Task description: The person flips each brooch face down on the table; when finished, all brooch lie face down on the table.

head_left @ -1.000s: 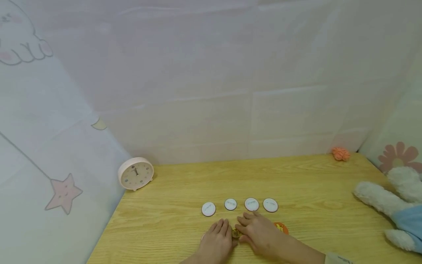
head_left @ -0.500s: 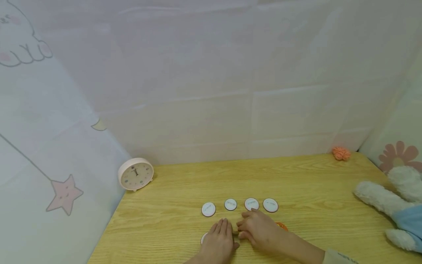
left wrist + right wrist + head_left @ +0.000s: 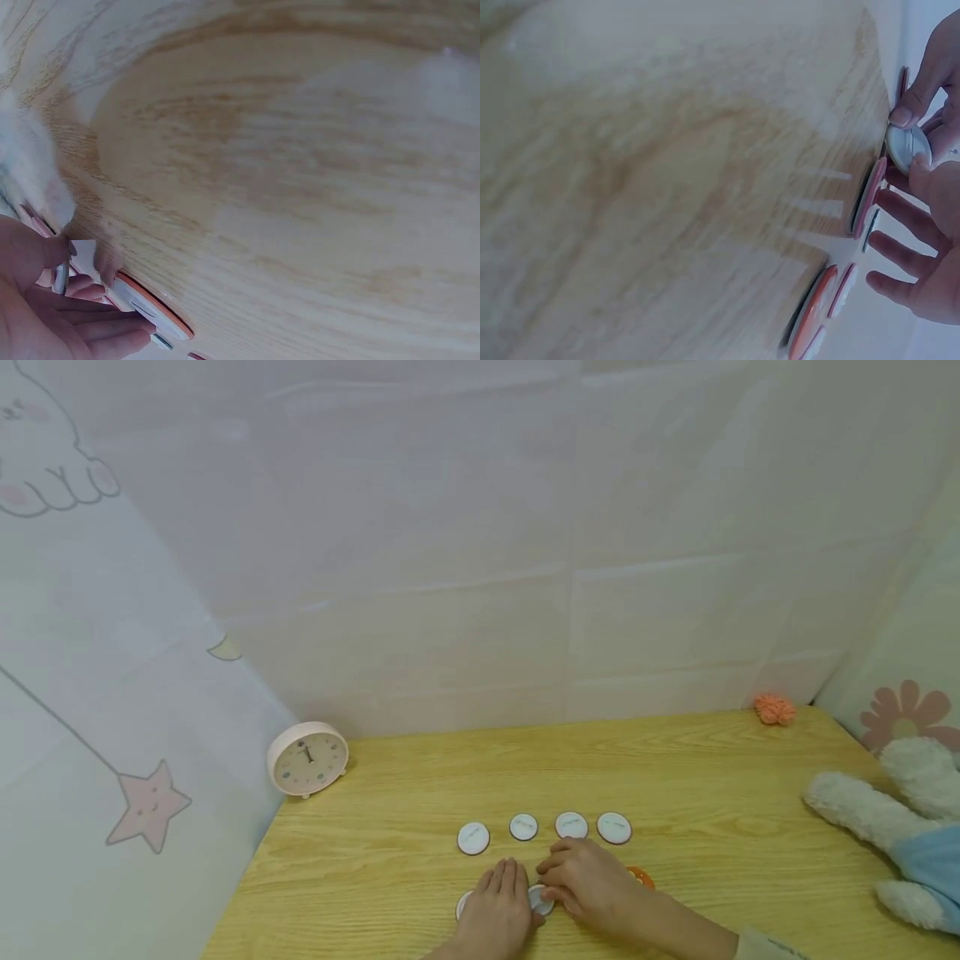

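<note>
Between my hands a round pin-back button badge [image 3: 540, 901] shows its pale back. My left hand [image 3: 493, 906] holds its left side, with the thumb on the edge and the other fingers fairly straight. My right hand [image 3: 592, 887] pinches the other side; in the right wrist view its thumb lies on the badge [image 3: 904, 147]. Another white-backed badge [image 3: 462, 906] is partly hidden by my left hand. An orange badge [image 3: 642, 876] shows beyond my right wrist. Behind my hands lie further white-backed badges, including one [image 3: 473, 838] at the left and one [image 3: 614, 828] at the right.
A pale alarm clock [image 3: 309, 760] stands at the back left of the wooden table [image 3: 360, 860]. An orange yarn-like bundle [image 3: 775, 710] sits in the far right corner. On the right lies a white plush toy [image 3: 862, 810] with blue clothing.
The badge between my hands showed a golden, patterned face, then stood nearly edge-on, and now shows its pale back. Both hands have stayed in almost the same place.
</note>
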`<state>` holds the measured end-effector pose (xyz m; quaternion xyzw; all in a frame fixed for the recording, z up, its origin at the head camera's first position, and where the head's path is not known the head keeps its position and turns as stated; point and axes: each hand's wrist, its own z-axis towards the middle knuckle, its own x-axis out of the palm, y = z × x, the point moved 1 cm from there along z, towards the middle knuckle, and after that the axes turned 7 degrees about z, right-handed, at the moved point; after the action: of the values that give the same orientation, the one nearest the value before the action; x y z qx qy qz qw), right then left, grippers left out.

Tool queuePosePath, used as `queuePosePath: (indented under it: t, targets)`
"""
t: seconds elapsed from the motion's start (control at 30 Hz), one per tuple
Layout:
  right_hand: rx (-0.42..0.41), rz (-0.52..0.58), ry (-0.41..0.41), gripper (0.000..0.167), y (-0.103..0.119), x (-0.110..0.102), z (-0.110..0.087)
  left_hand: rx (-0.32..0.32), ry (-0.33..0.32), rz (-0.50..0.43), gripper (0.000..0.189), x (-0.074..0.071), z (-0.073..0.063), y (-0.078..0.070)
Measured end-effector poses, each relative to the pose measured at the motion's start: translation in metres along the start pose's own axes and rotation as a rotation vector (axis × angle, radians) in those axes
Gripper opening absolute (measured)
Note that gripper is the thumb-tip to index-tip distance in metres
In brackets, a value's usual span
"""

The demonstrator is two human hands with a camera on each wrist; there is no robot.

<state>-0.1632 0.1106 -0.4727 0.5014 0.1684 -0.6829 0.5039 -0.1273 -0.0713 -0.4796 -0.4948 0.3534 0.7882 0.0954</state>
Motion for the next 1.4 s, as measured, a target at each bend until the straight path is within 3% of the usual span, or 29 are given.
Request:
queuePosePath:
  t: [0.27,0.47,0.57,0.7,0.83,1.27,1.4]
  targets:
    - [-0.074,-0.094,-0.011,0.016,0.0031,0.0003,-0.0025,0.021,0.001,0.009,0.067,0.0007,-0.0009,-0.0008]
    - [-0.090,-0.174,0.120,0.038,0.0060,-0.0018,-0.0047,0.031,-0.069,0.033,0.064,0.0076,-0.0026,-0.0017]
    - [-0.081,-0.201,0.178,0.050,0.0066,-0.0017,-0.0053,0.028,-0.041,0.028,0.065,0.0068,-0.0029,-0.0020]
    - [-0.062,-0.220,0.212,0.051,0.0074,-0.0006,-0.0047,0.021,0.031,0.017,0.071,0.0048,-0.0026,-0.0022]
    - [-0.044,-0.237,0.236,0.051,0.0079,0.0003,-0.0041,0.017,0.055,0.018,0.072,0.0036,-0.0022,-0.0026]
    - [-0.058,-0.279,0.264,0.049,0.0061,0.0039,-0.0051,0.029,0.183,-0.015,0.072,0.0025,-0.0004,-0.0036]
    - [-0.060,-0.296,0.271,0.052,0.0069,0.0054,-0.0066,0.032,0.176,0.001,0.071,0.0045,-0.0015,-0.0054]
